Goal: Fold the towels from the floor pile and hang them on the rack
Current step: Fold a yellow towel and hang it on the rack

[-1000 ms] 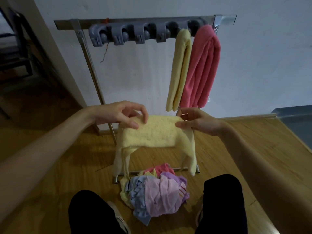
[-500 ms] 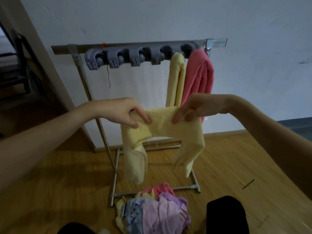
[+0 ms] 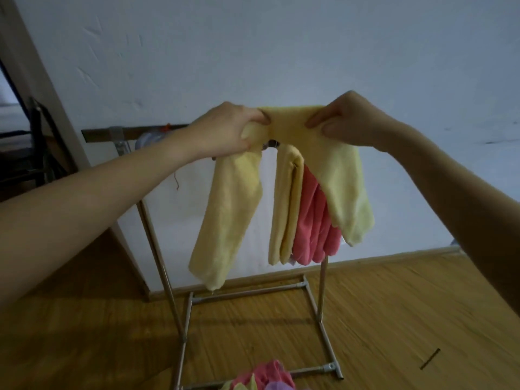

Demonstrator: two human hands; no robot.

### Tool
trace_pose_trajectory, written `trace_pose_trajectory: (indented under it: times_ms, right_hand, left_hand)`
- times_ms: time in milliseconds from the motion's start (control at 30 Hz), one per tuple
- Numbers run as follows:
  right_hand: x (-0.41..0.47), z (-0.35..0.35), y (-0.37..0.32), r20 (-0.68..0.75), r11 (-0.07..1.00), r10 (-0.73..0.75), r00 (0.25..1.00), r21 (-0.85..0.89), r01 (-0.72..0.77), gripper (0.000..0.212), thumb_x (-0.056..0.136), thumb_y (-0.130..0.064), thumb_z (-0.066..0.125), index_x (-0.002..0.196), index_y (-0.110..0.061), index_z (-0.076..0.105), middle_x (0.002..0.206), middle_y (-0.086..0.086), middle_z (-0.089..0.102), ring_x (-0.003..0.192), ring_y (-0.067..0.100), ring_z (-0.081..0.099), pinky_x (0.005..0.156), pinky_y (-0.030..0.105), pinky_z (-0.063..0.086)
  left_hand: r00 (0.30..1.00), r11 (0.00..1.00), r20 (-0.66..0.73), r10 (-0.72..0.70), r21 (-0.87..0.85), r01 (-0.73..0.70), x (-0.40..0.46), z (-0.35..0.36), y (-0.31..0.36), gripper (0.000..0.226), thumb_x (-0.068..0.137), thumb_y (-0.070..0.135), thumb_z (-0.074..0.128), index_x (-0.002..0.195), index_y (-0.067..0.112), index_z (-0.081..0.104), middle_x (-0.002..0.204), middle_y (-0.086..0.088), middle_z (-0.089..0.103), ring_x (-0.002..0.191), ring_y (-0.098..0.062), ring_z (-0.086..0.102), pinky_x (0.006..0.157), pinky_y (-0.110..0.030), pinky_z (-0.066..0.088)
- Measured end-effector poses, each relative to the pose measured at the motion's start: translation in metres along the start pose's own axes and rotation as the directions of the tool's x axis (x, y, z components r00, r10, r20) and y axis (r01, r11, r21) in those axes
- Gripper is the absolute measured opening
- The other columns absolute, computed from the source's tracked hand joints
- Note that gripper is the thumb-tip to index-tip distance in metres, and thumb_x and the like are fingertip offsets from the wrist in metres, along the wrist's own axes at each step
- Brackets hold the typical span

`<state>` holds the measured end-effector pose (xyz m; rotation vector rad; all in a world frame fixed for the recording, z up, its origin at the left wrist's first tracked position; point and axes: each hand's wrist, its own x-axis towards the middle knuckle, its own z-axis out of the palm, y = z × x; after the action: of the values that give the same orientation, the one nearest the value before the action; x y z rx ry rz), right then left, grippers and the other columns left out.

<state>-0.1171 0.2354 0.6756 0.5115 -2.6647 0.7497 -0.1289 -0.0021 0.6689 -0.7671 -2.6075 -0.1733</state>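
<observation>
Indoors, left hand (image 3: 225, 130) and right hand (image 3: 346, 119) grip yellow towel (image 3: 287, 122) (white wall (image 3: 309, 46), wood floor (image 3: 394, 305))

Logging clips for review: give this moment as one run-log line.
phase: hanging | left hand + right hand: pinching yellow towel over rack | hung: yellow towel two, pink towel

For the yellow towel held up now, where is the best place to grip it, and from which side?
Probably the folded top edge of the held yellow towel, from above, as the left hand and right hand pinch it now. Both ends hang down freely, so the middle fold can drop onto the rack.
</observation>
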Motion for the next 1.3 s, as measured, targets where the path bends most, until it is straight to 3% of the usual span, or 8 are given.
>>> trace_pose_trajectory:
  times_ms: [167,267,500,767,967,1067,1200,1300]
  right_hand:
    - [0.031,0.035,0.022,-0.2,0.99,0.005,0.98,-0.136,-0.033,0.029,0.085,-0.004,0.051,0.109,0.001,0.068,0.1,0.013,0.066,0.09,0.029,0.058,0.068,0.029,0.045]
    - [0.042,0.058,0.033,-0.263,0.982,0.042,0.964,-0.167,-0.088,0.032,0.081,-0.027,0.07,0.089,0.004,0.065,0.077,0.014,0.055,0.075,0.031,0.052,0.059,0.031,0.035]
    - [0.034,0.095,0.039,-0.379,0.939,-0.106,0.919,-0.343,-0.034,0.018,0.094,-0.015,0.049,0.102,-0.007,0.063,0.109,0.011,0.057,0.105,0.029,0.05,0.072,0.025,0.029]
    - [0.02,0.124,0.073,-0.357,0.936,-0.218,0.908,-0.34,0.091,0.019,0.087,-0.004,0.051,0.099,-0.011,0.065,0.097,0.008,0.062,0.094,0.025,0.053,0.072,0.035,0.045]
    - [0.0,0.147,0.095,-0.294,0.954,-0.247,0.924,-0.241,0.178,0.035,0.096,-0.02,0.038,0.124,-0.009,0.057,0.126,0.013,0.059,0.113,0.029,0.053,0.094,0.034,0.043]
    - [0.001,0.149,0.099,-0.284,0.959,-0.252,0.925,-0.205,0.198,0.039,0.096,-0.025,0.034,0.126,-0.009,0.054,0.128,0.014,0.056,0.116,0.029,0.053,0.099,0.038,0.045]
    - [-0.005,0.156,0.102,-0.366,0.96,-0.262,0.893,-0.19,0.204,0.042,0.096,-0.027,0.034,0.133,-0.012,0.047,0.131,0.013,0.052,0.115,0.029,0.05,0.094,0.033,0.043]
    - [-0.013,0.166,0.104,-0.457,0.969,-0.248,0.854,-0.123,0.215,0.04,0.097,-0.018,0.044,0.137,-0.019,0.037,0.13,0.012,0.048,0.114,0.027,0.048,0.088,0.032,0.044]
  left_hand:
    - [0.998,0.995,-0.039,-0.051,0.086,0.055,0.026,0.027,0.003,0.058,0.082,0.003,0.052,0.138,0.018,0.046,0.125,-0.015,0.056,0.113,-0.032,0.053,0.09,-0.039,0.046]
    - [0.997,0.992,-0.049,-0.054,0.112,0.059,0.036,0.043,0.01,0.048,0.084,-0.001,0.047,0.131,0.008,0.049,0.114,-0.02,0.053,0.101,-0.036,0.054,0.081,-0.042,0.045]
    - [0.983,0.983,-0.14,-0.118,0.121,0.135,0.046,0.084,0.01,0.033,0.087,0.001,0.048,0.119,0.01,0.049,0.115,-0.012,0.049,0.089,-0.036,0.057,0.059,-0.04,0.041]
    - [0.982,0.983,-0.182,-0.047,0.168,0.079,0.028,0.111,0.012,0.05,0.087,-0.002,0.049,0.133,0.015,0.039,0.117,-0.01,0.05,0.076,-0.034,0.059,0.052,-0.036,0.037]
    - [0.975,0.984,-0.224,0.009,0.175,0.031,0.002,0.146,0.009,0.058,0.084,-0.009,0.047,0.139,0.009,0.04,0.133,-0.015,0.047,0.061,-0.031,0.056,0.049,-0.033,0.035]
    - [0.954,0.995,-0.3,0.023,0.104,0.009,-0.007,0.164,0.003,0.063,0.082,-0.007,0.051,0.141,0.011,0.038,0.127,-0.017,0.05,0.06,-0.026,0.054,0.048,-0.029,0.032]
    - [0.932,0.996,-0.363,0.008,-0.083,-0.041,-0.021,0.186,-0.001,0.076,0.091,0.001,0.049,0.149,0.03,0.01,0.119,-0.011,0.048,0.069,-0.014,0.049,0.051,-0.023,0.042]
    - [0.908,0.916,-0.364,-0.208,-0.397,0.051,-0.026,0.204,0.0,0.08,0.091,0.012,0.058,0.149,0.027,0.005,0.115,-0.008,0.048,0.072,-0.013,0.054,0.057,-0.019,0.046]
